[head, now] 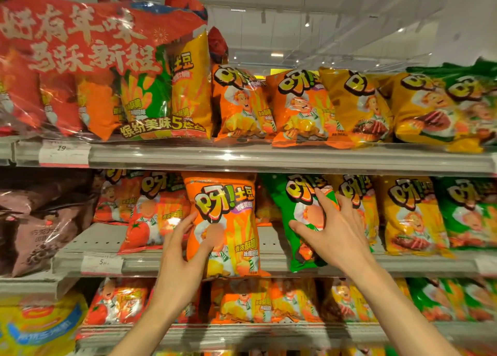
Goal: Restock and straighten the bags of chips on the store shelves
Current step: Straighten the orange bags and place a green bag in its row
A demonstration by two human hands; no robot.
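Observation:
An orange chip bag (228, 210) stands upright at the front of the middle shelf (403, 265), hanging over its edge. My left hand (183, 250) grips its lower left side, thumb on the front. A green chip bag (301, 194) leans tilted just to its right. My right hand (333, 232) lies on the green bag's front with spread fingers, the thumb pressing near its middle.
Red tomato bags (150, 213) stand left of the orange bag, yellow bags (411, 215) and green bags (468, 213) to the right. A dark brown bag (40, 221) fills the far left. The upper shelf (269, 158) holds multipacks and more bags; a lower shelf (242, 331) is stocked too.

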